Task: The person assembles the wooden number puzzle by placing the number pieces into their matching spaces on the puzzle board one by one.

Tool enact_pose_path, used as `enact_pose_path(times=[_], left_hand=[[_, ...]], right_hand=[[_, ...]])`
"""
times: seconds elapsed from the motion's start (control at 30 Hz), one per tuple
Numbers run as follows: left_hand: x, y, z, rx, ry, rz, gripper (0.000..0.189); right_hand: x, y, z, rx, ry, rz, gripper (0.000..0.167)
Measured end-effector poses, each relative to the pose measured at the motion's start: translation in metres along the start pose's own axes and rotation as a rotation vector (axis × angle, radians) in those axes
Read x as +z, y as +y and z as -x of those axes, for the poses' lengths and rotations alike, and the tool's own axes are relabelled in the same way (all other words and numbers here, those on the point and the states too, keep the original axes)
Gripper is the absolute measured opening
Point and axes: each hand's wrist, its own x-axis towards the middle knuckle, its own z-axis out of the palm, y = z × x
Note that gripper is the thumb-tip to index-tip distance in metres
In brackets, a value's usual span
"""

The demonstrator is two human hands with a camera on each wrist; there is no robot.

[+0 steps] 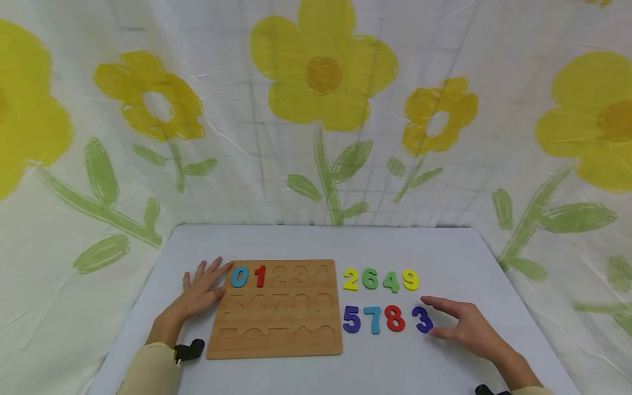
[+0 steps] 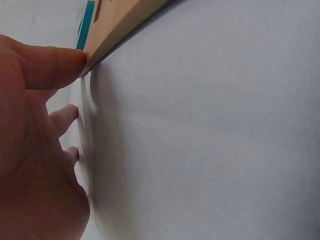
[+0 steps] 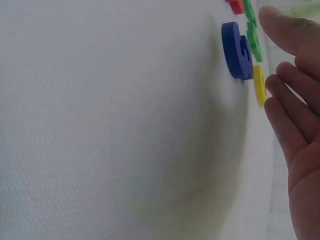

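Observation:
My left hand (image 1: 199, 291) lies spread at the left edge of a wooden number board (image 1: 276, 321); in the left wrist view its thumb (image 2: 57, 67) touches the board's edge. In the board's top row sit a blue 0 (image 1: 240, 277) and a red 1 (image 1: 260, 276); the other recesses hold no pieces. My right hand (image 1: 469, 326) is beside a dark purple 3 (image 1: 422, 320), thumb and fingers apart around its right side. In the right wrist view that 3 (image 3: 237, 52) stands off from the fingers, which hold nothing.
Right of the board, loose numbers lie in two rows: yellow 2 (image 1: 351, 279), green 6 (image 1: 370, 278), green 4 (image 1: 391, 282) and yellow 9 (image 1: 410, 280) above; purple 5 (image 1: 351, 319), blue 7 (image 1: 373, 320) and red 8 (image 1: 395, 318) below. A flowered curtain (image 1: 222, 181) hangs behind the white table (image 1: 395, 367).

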Motion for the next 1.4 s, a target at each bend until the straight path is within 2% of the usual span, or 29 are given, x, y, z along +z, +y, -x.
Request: enact_pose_path(times=[0.3, 0.67, 0.97, 1.2, 1.4], left_hand=[[0.001, -0.001, -0.002, 0.002, 0.005, 0.0, 0.065], [0.002, -0.001, -0.001, -0.016, 0.002, -0.007, 0.066], [0.0, 0.001, -0.002, -0.014, 0.001, -0.007, 0.066], [0.002, 0.002, -0.003, -0.026, 0.002, -0.007, 0.067], [0.001, 0.001, -0.003, -0.036, 0.005, -0.009, 0.068]], right_hand=[[0.01, 0.008, -0.001, 0.034, -0.026, -0.025, 0.069], [0.016, 0.013, -0.003, -0.029, 0.024, 0.045, 0.063], [0.021, 0.012, -0.003, 0.031, 0.037, 0.049, 0.063], [0.025, 0.004, 0.001, 0.073, 0.097, 0.025, 0.063], [0.028, -0.019, 0.005, 0.089, 0.177, 0.0, 0.067]])
